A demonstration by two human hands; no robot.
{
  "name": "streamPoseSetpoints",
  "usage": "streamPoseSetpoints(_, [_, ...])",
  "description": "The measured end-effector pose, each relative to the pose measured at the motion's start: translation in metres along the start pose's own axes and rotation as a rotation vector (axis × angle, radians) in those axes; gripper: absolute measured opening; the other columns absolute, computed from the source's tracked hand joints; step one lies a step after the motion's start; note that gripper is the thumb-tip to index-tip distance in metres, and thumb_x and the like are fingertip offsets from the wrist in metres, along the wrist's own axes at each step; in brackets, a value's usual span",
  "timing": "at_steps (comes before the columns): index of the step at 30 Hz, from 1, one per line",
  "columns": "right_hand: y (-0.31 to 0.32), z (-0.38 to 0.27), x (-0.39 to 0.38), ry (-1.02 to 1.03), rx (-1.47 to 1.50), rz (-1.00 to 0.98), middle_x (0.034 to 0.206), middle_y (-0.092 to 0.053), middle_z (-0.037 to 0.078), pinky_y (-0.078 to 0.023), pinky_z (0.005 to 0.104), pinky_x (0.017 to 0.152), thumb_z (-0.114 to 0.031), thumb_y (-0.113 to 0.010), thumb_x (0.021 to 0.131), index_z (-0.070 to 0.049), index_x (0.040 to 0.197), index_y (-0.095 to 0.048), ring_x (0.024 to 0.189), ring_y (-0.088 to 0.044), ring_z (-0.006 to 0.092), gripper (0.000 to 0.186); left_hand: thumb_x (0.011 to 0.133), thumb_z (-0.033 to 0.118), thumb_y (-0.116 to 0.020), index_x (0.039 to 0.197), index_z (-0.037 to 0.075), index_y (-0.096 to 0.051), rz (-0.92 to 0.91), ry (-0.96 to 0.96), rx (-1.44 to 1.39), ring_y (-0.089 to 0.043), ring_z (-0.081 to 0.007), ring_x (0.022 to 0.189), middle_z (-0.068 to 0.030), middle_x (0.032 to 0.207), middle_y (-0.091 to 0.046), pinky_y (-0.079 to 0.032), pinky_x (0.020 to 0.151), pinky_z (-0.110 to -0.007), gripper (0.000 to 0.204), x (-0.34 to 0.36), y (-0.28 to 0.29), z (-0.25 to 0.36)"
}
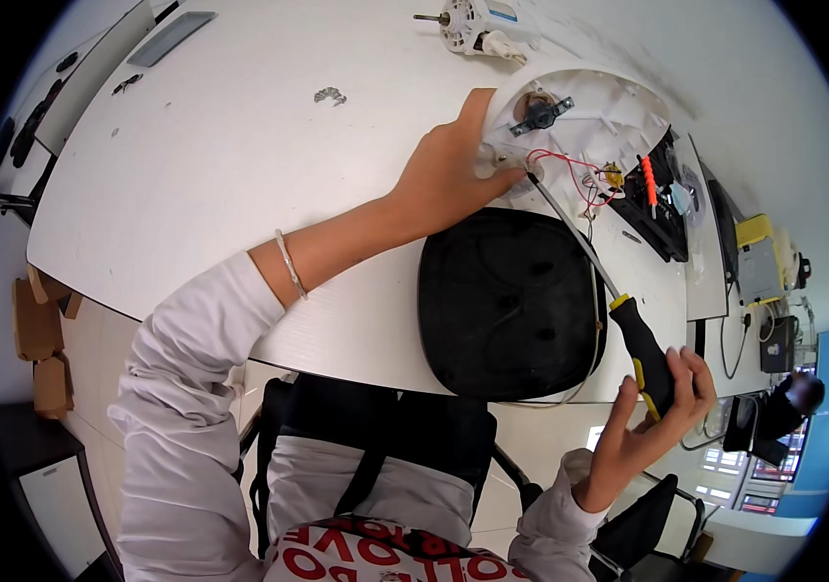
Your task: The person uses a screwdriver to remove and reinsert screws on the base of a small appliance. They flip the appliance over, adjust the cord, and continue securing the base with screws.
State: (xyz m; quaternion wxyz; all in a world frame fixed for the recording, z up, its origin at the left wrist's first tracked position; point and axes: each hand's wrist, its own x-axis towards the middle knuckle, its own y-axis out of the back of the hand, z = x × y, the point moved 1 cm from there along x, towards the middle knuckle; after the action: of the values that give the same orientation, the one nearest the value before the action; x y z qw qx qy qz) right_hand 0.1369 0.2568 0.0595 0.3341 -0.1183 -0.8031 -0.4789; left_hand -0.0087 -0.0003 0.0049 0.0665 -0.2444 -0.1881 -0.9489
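The big white rounded table (211, 165) fills most of the view, its near edge curving from the left side down toward the person's lap; the broad stretch left of the left forearm is open, with only a small crumpled grey scrap (330, 95) and a few dark specks far out. On the near edge lies a black rounded-square plastic base plate (507, 303), slightly overhanging the rim, just below the white round plastic housing (594, 121) that sits at the far right of the table, opened up with a black cross-shaped hub, red and white wires (570, 175) and a dark circuit part beside it. A small white motor with a metal shaft (468, 26) lies beyond the housing, apart from it.

The left hand (453, 170) rests on the housing's left rim, fingers curled over the edge and pressing it, thumb up along the wall. The right hand (671, 398), off the table's near right corner, wraps its fingers closed around the black-and-yellow handle of a long-shafted screwdriver (628, 320); the shaft crosses over the base plate's right edge and its tip meets the housing just beside the left fingers, next to the wires.
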Motion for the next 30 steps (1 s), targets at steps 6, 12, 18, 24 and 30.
streamPoseSetpoints(6, [0.011, -0.024, -0.001, 0.192, -0.195, -0.048, 0.115, -0.049, 0.016, -0.049, 0.0318, 0.079, -0.007, -0.063, 0.086, -0.003, 0.116, -0.057, 0.102, -0.055, 0.0285, 0.03, 0.077, 0.016, -0.074, 0.123, 0.003, -0.033, 0.019, -0.034, 0.007, -0.064, -0.0353, 0.09, -0.0194, 0.099, -0.064, -0.05, 0.077, -0.038, 0.063, 0.0, 0.0, 0.001])
streamPoseSetpoints(12, [0.009, -0.037, 0.007, 0.092, -0.143, 0.022, 0.117, -0.047, 0.018, -0.049, 0.0306, 0.074, -0.003, -0.058, 0.087, 0.0, 0.115, -0.057, 0.094, -0.057, 0.0262, 0.028, 0.075, 0.016, -0.074, 0.121, 0.003, -0.031, 0.078, -0.129, 0.018, -0.062, -0.0406, 0.079, -0.0217, 0.083, -0.063, -0.049, 0.066, -0.043, 0.064, 0.001, -0.004, -0.005])
streamPoseSetpoints(18, [0.012, -0.022, -0.002, -0.059, -0.142, -0.065, 0.113, -0.048, 0.015, -0.048, 0.0337, 0.078, 0.002, -0.057, 0.084, 0.0, 0.124, -0.055, 0.092, -0.055, 0.0274, 0.04, 0.075, 0.016, -0.074, 0.121, 0.003, -0.032, 0.059, -0.1, -0.013, -0.063, -0.0388, 0.081, -0.0206, 0.086, -0.063, -0.049, 0.069, -0.042, 0.063, -0.001, -0.001, -0.002])
streamPoseSetpoints(24, [0.006, -0.009, -0.005, -0.006, -0.181, -0.104, 0.098, -0.051, 0.016, -0.045, 0.0328, 0.068, -0.009, -0.052, 0.091, 0.001, 0.122, -0.054, 0.084, -0.055, 0.0279, 0.032, 0.076, 0.017, -0.073, 0.122, 0.004, -0.033, 0.043, -0.069, -0.01, -0.063, -0.0372, 0.082, -0.0201, 0.089, -0.063, -0.048, 0.07, -0.04, 0.063, -0.001, -0.001, 0.001])
streamPoseSetpoints(30, [0.0, -0.018, -0.013, 0.105, -0.154, -0.006, 0.109, -0.049, 0.018, -0.046, 0.0368, 0.08, 0.005, -0.058, 0.081, 0.0, 0.128, -0.046, 0.103, -0.05, 0.0322, 0.049, 0.075, 0.017, -0.072, 0.119, 0.004, -0.033, 0.07, -0.112, -0.004, -0.063, -0.0387, 0.076, -0.0203, 0.081, -0.063, -0.049, 0.066, -0.043, 0.061, -0.001, -0.002, -0.002])
